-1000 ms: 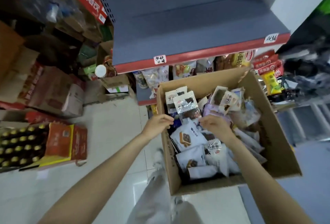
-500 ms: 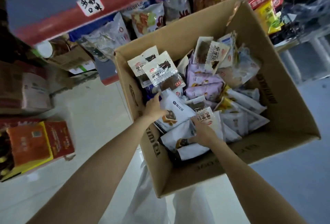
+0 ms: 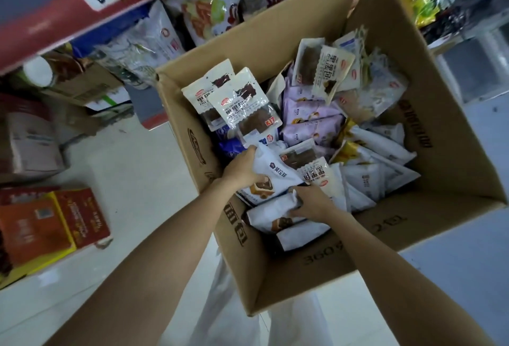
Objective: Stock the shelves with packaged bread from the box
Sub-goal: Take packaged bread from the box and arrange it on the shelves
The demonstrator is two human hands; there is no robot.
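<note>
An open cardboard box [image 3: 440, 114] on the floor holds several packaged breads: white, purple and clear packs. My left hand [image 3: 242, 168] grips the top edge of a white bread pack [image 3: 275, 177] with a cake picture near the box's left wall. My right hand [image 3: 312, 201] holds a second white bread pack [image 3: 271, 214] lying just below it. Two clear packs of dark bread [image 3: 242, 106] stand upright behind my left hand. The grey shelf with a red front edge [image 3: 55, 12] hangs above the box at upper left.
Bagged snacks [image 3: 209, 12] fill the lower shelf behind the box. Orange and red cartons [image 3: 46, 224] sit on the white tiled floor at left, with more cardboard boxes [image 3: 30, 141] behind them. My white-trousered legs [image 3: 228, 304] stand below the box.
The view has dropped and closed in on the box. Both hands went deeper inside, from the upright dark-bread packs to the white packs near the front, and now grip them.
</note>
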